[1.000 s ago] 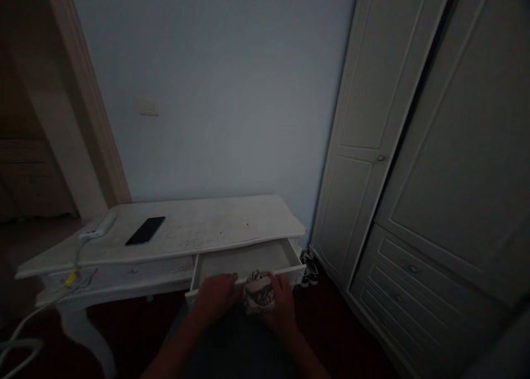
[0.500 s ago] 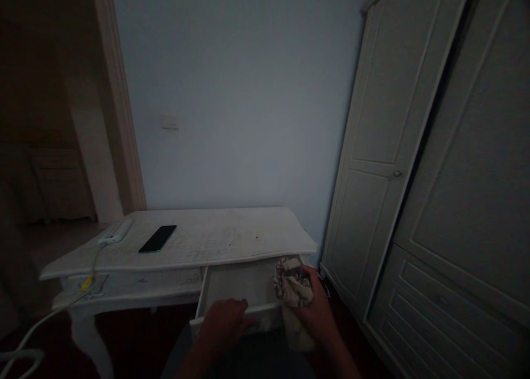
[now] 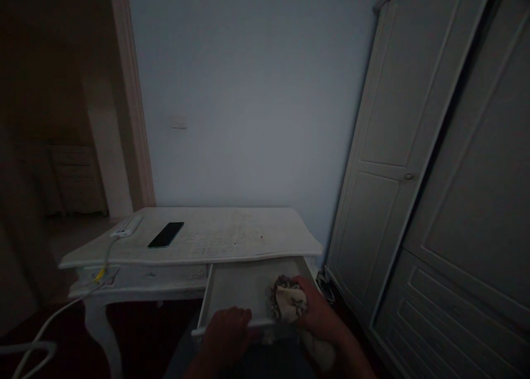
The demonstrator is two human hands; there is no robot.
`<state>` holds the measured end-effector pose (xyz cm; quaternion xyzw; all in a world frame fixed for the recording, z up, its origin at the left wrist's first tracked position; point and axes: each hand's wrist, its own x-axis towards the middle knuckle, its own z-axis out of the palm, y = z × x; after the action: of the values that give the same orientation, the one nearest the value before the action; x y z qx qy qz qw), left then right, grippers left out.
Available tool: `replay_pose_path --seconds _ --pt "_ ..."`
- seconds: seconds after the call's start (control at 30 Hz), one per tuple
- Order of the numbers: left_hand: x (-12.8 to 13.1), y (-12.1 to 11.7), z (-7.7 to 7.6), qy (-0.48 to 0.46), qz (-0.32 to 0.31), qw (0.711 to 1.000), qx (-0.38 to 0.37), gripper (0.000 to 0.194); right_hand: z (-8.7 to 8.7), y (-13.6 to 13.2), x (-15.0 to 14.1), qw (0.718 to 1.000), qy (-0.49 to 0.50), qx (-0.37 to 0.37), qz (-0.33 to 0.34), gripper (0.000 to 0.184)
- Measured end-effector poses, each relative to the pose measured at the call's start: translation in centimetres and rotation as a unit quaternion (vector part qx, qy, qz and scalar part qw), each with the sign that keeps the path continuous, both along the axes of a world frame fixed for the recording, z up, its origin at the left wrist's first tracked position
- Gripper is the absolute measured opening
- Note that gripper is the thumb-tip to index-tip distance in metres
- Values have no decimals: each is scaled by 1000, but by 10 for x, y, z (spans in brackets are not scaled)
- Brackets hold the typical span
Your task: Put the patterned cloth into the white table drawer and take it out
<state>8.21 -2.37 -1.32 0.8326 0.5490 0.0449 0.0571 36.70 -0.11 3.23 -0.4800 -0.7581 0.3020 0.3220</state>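
A white desk drawer (image 3: 232, 290) is pulled out toward me, with its pale inside showing. My left hand (image 3: 227, 332) is closed over the left part of the drawer's front edge, its fingers curled. At the drawer's right side, my right hand (image 3: 317, 311) is closed around a bunched, light cloth (image 3: 291, 301) with a dark pattern. The cloth sits over the drawer's front right corner area. A paler part hangs below that wrist, in front of the drawer; whether it belongs to the same cloth I cannot tell.
On the white desk (image 3: 232, 230) lie a dark phone (image 3: 166, 235) and a white power strip (image 3: 127, 226), whose cable (image 3: 58, 314) drops at the left. A tall wardrobe (image 3: 381, 202) stands at the right. Dark items (image 3: 326, 288) rest on the floor beside the desk.
My right hand has lowered the cloth toward the drawer and turned it, so a plainer face shows. The left hand has closed more at the drawer's front. The view has shifted slightly.
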Motion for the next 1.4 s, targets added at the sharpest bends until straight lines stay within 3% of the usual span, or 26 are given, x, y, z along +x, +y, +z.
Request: replay_pose_path --seconds 0.27,0.37,0.47,0.67,0.8,0.97,1.1,1.23,1.33,1.4 --pt "2 -1 11 -7 -30 999 -19 27 10 4 -6 998 -29 -32 -41 43" --pt "1 1 7 -11 -31 999 -16 23 17 1 -4 997 -57 -39 -46 42" --pt "-2 2 -15 -21 -38 999 -7 22 22 -3 1 995 -75 -63 -24 50" --pt "-9 0 -82 -41 -64 997 29 33 18 -3 3 985 -142 -97 1 61" --pt "-8 -1 -99 -45 -57 997 31 33 20 1 -5 980 -179 -84 -1 56" --pt "-4 -6 -78 -34 -42 999 2 36 27 20 -38 966 -256 21 -13 66" --pt "-2 -12 -52 -29 -48 998 -21 31 17 40 -82 940 -328 94 7 64" --pt "2 -15 -40 -37 -43 998 -40 31 -9 57 -109 927 -365 59 68 78" --pt "4 -15 -37 -44 -39 997 -44 34 -23 61 -109 932 -341 22 121 93" --pt "5 -16 -36 -35 -39 998 -45 36 -27 60 -104 938 -319 26 134 93"
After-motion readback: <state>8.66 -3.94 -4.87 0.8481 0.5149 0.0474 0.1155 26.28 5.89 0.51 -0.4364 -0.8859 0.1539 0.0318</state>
